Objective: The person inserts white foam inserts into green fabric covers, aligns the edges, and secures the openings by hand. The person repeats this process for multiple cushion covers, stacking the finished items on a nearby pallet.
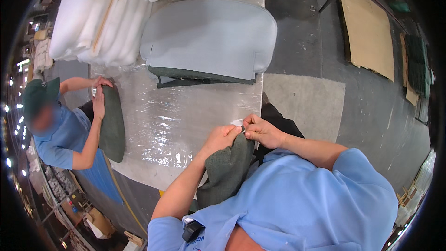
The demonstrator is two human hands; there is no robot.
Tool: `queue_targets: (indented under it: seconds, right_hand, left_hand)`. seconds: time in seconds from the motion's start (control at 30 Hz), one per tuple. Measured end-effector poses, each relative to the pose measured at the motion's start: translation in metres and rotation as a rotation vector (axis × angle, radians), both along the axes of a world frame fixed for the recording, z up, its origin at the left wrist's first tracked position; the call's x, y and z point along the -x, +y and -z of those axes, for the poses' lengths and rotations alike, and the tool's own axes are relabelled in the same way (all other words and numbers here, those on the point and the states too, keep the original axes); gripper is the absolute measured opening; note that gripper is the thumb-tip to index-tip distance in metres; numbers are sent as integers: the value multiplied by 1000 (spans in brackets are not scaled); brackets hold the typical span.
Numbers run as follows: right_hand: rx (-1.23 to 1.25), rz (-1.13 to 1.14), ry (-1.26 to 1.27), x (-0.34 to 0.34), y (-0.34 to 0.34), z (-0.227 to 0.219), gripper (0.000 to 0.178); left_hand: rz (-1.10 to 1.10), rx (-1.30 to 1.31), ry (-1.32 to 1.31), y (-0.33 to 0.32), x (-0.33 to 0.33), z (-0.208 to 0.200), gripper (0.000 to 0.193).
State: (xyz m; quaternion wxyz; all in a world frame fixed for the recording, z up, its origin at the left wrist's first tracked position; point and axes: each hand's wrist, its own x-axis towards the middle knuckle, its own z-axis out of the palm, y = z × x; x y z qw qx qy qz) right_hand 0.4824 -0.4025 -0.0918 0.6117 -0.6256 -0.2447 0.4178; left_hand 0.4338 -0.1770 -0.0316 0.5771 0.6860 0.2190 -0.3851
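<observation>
A dark grey-green fabric piece [226, 169] hangs bunched against my body at the near edge of the table. My left hand [222, 140] is closed on its upper edge, thumb pressed against the fingers. Right beside it, my right hand [265, 131] pinches the same edge, and the fingertips of both hands almost meet. A small white bit [238, 123] shows just behind the fingertips; what it is I cannot make out. The lower part of the fabric is partly hidden by my left forearm and shirt.
Plastic film covers the table [162, 125]. A stack of light grey fabric panels [209, 37] with dark undersides lies on its far part, beside thick white padding [93, 23]. At left, a co-worker [69, 135] handles another dark green fabric piece [111, 125]. Cardboard [367, 30] lies at far right.
</observation>
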Motion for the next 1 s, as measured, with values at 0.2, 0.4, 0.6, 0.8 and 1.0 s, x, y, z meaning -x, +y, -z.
queue_targets:
  seconds: [0.2,0.4,0.6,0.8,1.0]
  right_hand:
    - [135,-229,107,-7,7,48,35]
    - [244,-206,356,-4,2,41,37]
    - [215,-51,294,3,-38,20,33]
    - [51,123,711,31,-43,66,29]
    - [54,67,569,36,-43,92,30]
  left_hand:
    - [-125,107,170,4,-2,42,35]
    - [-88,-8,-35,-4,3,55,37]
    - [274,-206,-336,-35,-15,49,43]
    - [346,-198,-474,-43,-13,98,48]
    - [357,-275,-394,-49,-14,98,44]
